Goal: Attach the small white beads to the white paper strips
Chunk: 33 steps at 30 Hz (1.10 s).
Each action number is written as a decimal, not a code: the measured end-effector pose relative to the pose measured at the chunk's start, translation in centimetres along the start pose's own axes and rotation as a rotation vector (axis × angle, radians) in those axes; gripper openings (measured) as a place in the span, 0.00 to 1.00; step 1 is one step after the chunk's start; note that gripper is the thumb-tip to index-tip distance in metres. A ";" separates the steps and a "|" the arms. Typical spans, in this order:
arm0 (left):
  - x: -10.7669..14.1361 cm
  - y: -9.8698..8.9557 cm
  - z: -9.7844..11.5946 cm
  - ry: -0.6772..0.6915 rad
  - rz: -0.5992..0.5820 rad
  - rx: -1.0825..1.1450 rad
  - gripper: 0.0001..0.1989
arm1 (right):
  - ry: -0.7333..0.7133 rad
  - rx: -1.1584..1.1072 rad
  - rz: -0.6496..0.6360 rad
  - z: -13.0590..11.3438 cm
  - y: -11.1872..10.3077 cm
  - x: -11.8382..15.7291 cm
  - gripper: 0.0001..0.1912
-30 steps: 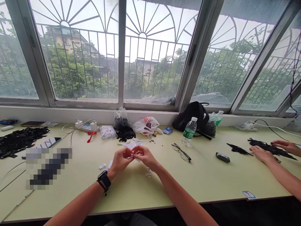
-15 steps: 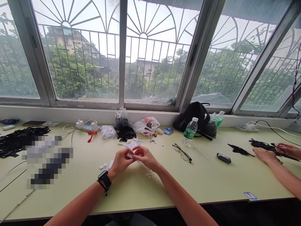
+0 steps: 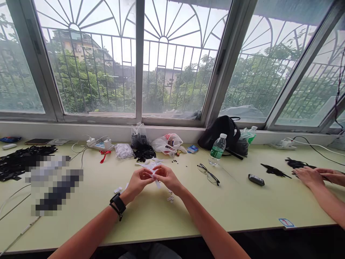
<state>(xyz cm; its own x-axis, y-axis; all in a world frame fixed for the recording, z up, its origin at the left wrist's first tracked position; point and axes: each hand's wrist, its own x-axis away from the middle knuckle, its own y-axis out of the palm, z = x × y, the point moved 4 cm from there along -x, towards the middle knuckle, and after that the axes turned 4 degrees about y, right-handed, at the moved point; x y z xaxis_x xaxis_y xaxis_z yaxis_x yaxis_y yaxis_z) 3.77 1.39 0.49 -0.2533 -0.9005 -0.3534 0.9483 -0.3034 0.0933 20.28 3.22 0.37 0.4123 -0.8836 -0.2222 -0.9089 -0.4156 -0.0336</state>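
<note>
My left hand (image 3: 139, 182) and my right hand (image 3: 167, 177) meet over the middle of the table, thumbs and fingertips pinched together. Between them is a small white strip (image 3: 154, 173), partly covered by the fingers. More white strips (image 3: 149, 164) lie in a loose pile just beyond my hands, and one end shows below the fingertips. Small white round pieces (image 3: 170, 198), like buttons or snaps, sit in a little cluster by my right wrist. Left of my left hand rest a few short white pieces (image 3: 118, 189). A black watch is on my left wrist.
Eyeglasses (image 3: 208, 174), a water bottle (image 3: 217, 150) and a black key fob (image 3: 256, 180) stand to the right. Bags (image 3: 167, 144) line the window sill side. Black strips (image 3: 18, 162) lie at left. At far right, another person's hands (image 3: 309, 177) handle black strips.
My fingers have shifted their pinch; the white strip is turned and a strip end now shows below them. My left wrist has moved slightly left. The other person's hands have moved closer together.
</note>
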 end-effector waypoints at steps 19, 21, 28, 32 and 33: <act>-0.2 -0.1 -0.9 0.026 0.025 -0.036 0.15 | 0.081 -0.028 -0.019 -0.1 0.2 0.1 0.23; -0.3 -0.1 -0.8 0.038 0.045 -0.073 0.14 | 0.071 -0.018 -0.010 -0.2 0.2 0.2 0.23; -0.1 0.0 -0.7 0.025 0.021 -0.103 0.15 | 0.069 -0.036 -0.005 -0.4 0.3 0.4 0.23; -0.1 0.0 -0.8 0.024 0.027 -0.080 0.14 | 0.068 -0.036 -0.002 -0.4 0.3 0.3 0.22; -0.2 0.0 -0.8 0.027 0.028 -0.075 0.14 | 0.069 -0.037 -0.004 -0.4 0.3 0.3 0.22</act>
<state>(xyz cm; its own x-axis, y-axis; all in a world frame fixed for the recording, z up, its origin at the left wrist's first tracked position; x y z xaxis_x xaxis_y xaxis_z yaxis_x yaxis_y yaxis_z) 3.94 1.80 -0.21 -0.2226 -0.8993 -0.3764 0.9667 -0.2535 0.0341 20.16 2.77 0.72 0.4205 -0.8940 -0.1545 -0.9048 -0.4259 0.0021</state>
